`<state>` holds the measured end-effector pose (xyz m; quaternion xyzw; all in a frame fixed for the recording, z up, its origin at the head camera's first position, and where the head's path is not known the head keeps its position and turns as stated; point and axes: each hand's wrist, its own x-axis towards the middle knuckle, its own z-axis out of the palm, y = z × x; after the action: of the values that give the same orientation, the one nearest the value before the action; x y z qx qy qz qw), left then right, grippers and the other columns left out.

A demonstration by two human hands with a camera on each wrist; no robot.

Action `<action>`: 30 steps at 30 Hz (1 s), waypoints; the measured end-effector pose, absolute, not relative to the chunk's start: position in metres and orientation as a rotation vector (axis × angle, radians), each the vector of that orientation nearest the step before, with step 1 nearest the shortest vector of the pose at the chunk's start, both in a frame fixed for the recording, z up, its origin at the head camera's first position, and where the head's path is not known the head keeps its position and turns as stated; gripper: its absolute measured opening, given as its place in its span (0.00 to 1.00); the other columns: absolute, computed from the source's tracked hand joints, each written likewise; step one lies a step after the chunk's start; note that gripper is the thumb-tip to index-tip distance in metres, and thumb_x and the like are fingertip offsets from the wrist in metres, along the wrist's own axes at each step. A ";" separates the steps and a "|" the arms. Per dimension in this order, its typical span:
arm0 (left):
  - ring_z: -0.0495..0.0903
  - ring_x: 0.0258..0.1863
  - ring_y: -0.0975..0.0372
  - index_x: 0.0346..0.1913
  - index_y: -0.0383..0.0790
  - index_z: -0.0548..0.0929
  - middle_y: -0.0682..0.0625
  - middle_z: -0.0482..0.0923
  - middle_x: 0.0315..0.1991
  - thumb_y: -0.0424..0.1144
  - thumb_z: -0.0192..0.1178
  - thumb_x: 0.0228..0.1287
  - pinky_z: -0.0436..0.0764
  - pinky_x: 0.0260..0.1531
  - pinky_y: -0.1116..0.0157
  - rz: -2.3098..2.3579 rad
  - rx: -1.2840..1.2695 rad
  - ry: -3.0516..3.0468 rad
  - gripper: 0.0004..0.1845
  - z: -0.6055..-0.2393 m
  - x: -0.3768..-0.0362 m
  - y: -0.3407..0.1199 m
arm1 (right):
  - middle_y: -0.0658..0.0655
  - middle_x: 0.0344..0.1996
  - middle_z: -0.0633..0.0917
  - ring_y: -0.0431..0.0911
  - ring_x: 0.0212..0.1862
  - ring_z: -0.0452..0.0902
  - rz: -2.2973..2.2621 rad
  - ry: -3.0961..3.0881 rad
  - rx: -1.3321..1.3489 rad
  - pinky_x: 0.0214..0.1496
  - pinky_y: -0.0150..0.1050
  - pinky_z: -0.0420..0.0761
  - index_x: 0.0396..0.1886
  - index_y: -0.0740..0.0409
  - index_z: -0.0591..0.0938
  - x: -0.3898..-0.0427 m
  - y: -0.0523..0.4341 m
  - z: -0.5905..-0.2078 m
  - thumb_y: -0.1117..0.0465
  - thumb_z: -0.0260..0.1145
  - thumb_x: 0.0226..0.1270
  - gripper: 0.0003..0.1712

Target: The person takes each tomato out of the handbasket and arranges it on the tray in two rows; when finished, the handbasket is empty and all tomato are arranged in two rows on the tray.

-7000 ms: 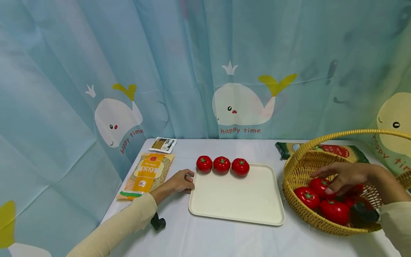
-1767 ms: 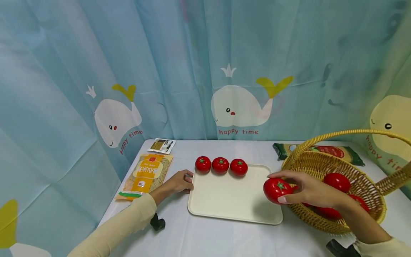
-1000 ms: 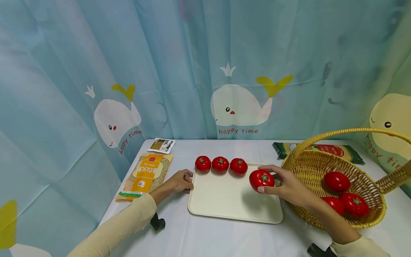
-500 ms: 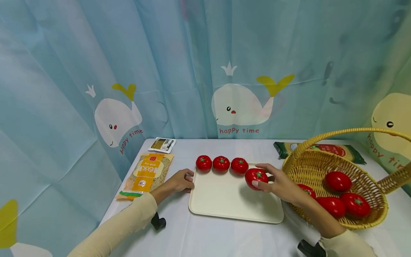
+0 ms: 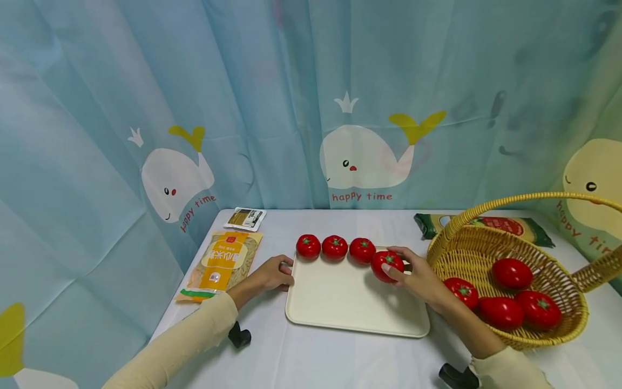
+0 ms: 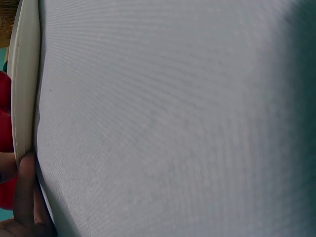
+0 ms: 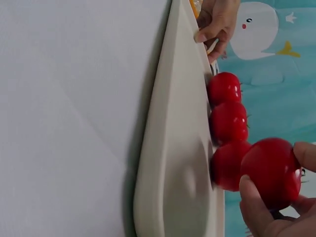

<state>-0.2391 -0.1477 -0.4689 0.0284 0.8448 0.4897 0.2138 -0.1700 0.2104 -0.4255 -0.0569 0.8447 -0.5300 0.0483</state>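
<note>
My right hand (image 5: 419, 278) grips a red tomato (image 5: 382, 265) between thumb and fingers, close over the right back part of the cream tray (image 5: 335, 308). In the right wrist view this held tomato (image 7: 271, 170) overlaps the nearest of three tomatoes in a row. Those are the left tomato (image 5: 308, 247), the middle tomato (image 5: 334, 248) and the right tomato (image 5: 362, 251), along the tray's back edge. My left hand (image 5: 272, 274) pinches the tray's left rim; in the right wrist view its thumb lies on top of the rim.
At the right stands a wicker basket (image 5: 452, 254) with a tall handle and several tomatoes (image 5: 538, 309) inside. Behind it lies a green packet (image 5: 532, 231). To the left are a yellow food bag (image 5: 225, 262) and a small sachet (image 5: 245, 219). A blue whale-print curtain (image 5: 272, 108) closes off the back.
My right hand has taken a tomato from the basket and carried it left over the tray, lately lowering it towards the back row. My left hand has stayed on the tray rim.
</note>
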 end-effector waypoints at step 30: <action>0.79 0.29 0.60 0.58 0.32 0.75 0.45 0.75 0.36 0.25 0.67 0.53 0.88 0.32 0.65 1.376 0.067 2.331 0.27 -0.469 -0.239 -0.147 | 0.76 0.68 0.64 0.62 0.57 0.76 -1.571 2.620 0.152 0.41 0.33 0.86 0.75 0.70 0.57 -0.188 0.202 -0.441 0.56 0.63 0.73 0.40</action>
<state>-0.2391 -0.1473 -0.4692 0.0240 0.8408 0.4962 0.2151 -0.1879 0.2016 -0.4408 0.0495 0.8558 -0.5132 0.0414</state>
